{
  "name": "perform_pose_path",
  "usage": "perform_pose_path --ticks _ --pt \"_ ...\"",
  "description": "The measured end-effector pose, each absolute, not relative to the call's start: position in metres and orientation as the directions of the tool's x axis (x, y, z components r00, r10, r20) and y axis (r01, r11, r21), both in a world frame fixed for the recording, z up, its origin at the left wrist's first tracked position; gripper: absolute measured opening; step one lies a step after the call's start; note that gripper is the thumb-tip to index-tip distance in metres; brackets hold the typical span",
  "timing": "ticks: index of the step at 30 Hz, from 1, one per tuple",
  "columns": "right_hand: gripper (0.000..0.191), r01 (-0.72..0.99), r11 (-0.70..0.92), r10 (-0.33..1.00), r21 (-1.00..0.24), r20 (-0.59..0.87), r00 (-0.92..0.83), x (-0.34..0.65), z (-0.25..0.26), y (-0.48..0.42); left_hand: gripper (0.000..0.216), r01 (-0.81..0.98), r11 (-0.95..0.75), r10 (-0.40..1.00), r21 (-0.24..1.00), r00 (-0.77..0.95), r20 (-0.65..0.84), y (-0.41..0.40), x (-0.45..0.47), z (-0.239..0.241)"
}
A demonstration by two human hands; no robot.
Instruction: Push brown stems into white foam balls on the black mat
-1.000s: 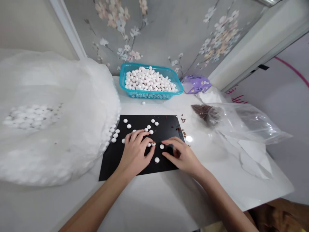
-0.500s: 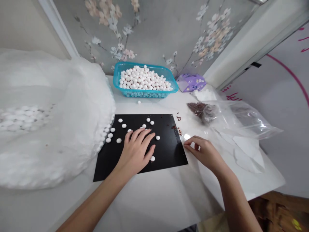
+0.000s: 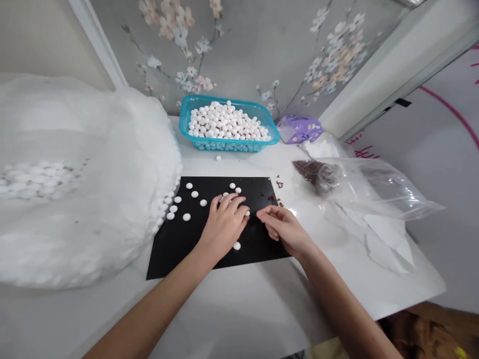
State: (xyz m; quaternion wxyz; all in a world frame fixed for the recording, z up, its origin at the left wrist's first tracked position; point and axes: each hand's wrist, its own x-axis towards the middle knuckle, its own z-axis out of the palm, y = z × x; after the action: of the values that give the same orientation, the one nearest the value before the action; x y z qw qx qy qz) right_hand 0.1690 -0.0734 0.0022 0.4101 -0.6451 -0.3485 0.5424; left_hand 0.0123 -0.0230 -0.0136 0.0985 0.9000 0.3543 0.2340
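My left hand point(image 3: 225, 227) is over the black mat point(image 3: 175, 254), with a small white ball point(image 3: 247, 213) pinched between thumb and forefinger. Its other fingers bend down near a few more balls, partly hiding them. My right hand point(image 3: 283, 228) is over the mat's right side, just right of that ball. Its thumb and forefinger are pressed together; whatever they hold is too small to make out. Several white balls point(image 3: 186, 217) lie loose across the mat's left half. One ball point(image 3: 237, 246) sits below my left hand, with a reddish bit under it.
Behind the mat stands a blue basket point(image 3: 230, 145) full of white balls. A big translucent bag point(image 3: 123, 224) of balls fills the left. Small reddish-brown bits point(image 3: 280, 184) lie by the mat's right edge, near a clear bag point(image 3: 377, 187) with brown contents and a purple packet point(image 3: 301, 129).
My right hand has moved left from beside the mat to over it, close to my left hand. My left hand has shifted right, and its thumb and forefinger have closed on a ball.
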Motion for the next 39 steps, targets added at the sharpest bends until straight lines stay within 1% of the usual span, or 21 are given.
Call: perform_pose_path --ticks 3,7,12,18,23,36,39 --pt "0.029 -0.015 -0.471 0.874 -0.882 -0.469 0.123 0.166 0.003 -0.069 0.011 0.614 -0.658 0.751 0.435 0.575 0.325 -0.023 0.006 -0.015" --pt "0.027 0.058 -0.464 0.883 -0.884 -0.457 0.11 0.162 0.006 -0.062 0.007 0.614 -0.607 0.789 0.504 0.539 0.293 -0.023 0.004 -0.016" --pt "0.02 0.162 -0.422 0.906 -0.892 -0.407 0.121 0.159 0.005 -0.058 0.009 0.596 -0.624 0.777 0.506 0.546 0.315 -0.023 0.005 -0.016" --pt "0.017 0.18 -0.414 0.906 -0.892 -0.384 0.178 0.157 0.003 -0.058 0.007 0.596 -0.596 0.795 0.539 0.534 0.287 -0.023 0.005 -0.018" --pt "0.017 0.213 -0.411 0.908 -0.887 -0.375 0.189 0.156 0.001 -0.056 0.008 0.595 -0.594 0.795 0.542 0.536 0.283 -0.023 0.005 -0.018" --pt "0.022 0.179 -0.415 0.899 -0.892 -0.372 0.233 0.155 -0.002 -0.054 0.009 0.609 -0.59 0.8 0.531 0.531 0.279 -0.022 0.006 -0.017" --pt "0.023 0.142 -0.417 0.896 -0.898 -0.379 0.232 0.154 -0.003 -0.053 0.008 0.611 -0.582 0.805 0.536 0.524 0.276 -0.022 0.006 -0.017"
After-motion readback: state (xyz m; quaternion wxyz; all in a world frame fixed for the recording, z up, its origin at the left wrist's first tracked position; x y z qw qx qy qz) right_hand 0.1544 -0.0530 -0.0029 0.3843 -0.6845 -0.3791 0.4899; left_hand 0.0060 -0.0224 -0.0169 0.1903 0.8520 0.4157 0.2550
